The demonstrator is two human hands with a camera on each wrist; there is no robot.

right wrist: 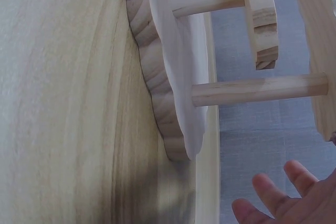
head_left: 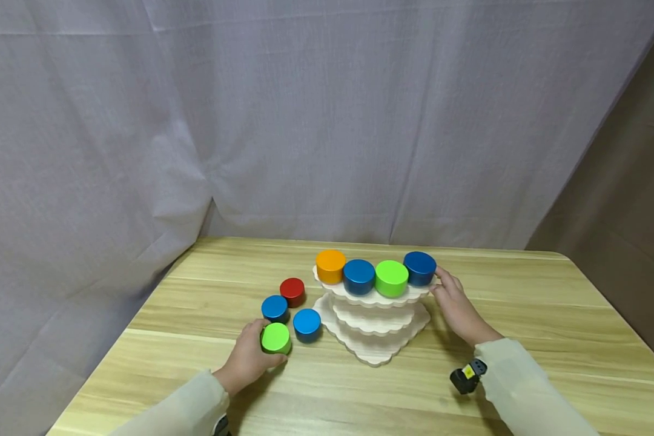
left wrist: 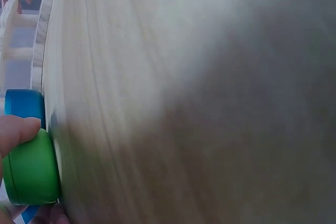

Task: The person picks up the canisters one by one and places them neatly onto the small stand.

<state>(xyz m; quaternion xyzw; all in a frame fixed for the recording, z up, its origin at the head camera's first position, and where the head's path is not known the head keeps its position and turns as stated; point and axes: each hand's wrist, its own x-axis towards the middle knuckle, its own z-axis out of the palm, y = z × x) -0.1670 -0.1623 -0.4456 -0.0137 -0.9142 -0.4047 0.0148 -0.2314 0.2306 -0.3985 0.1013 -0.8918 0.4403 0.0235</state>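
Note:
My left hand (head_left: 247, 358) grips a round green tin (head_left: 276, 338) at the table, the thumb on its near side and fingers beyond it. Up close in the left wrist view, the green tin (left wrist: 32, 169) has a seam round it. Two blue tins (head_left: 307, 325) and a red tin (head_left: 292, 292) stand close by. My right hand (head_left: 460, 309) is at the right end of a tiered wooden stand (head_left: 375, 351), beside a dark blue tin (head_left: 420, 268). Its fingers (right wrist: 270, 190) look loosely extended in the right wrist view; whether they touch the stand is unclear.
On the stand's top tier, an orange tin (head_left: 330, 266), a blue tin (head_left: 359, 277) and a green tin (head_left: 391, 278) sit in a row with the dark blue one. Wooden posts (right wrist: 257, 90) join the tiers. A grey curtain (head_left: 327, 121) hangs behind the wooden table (head_left: 550, 315).

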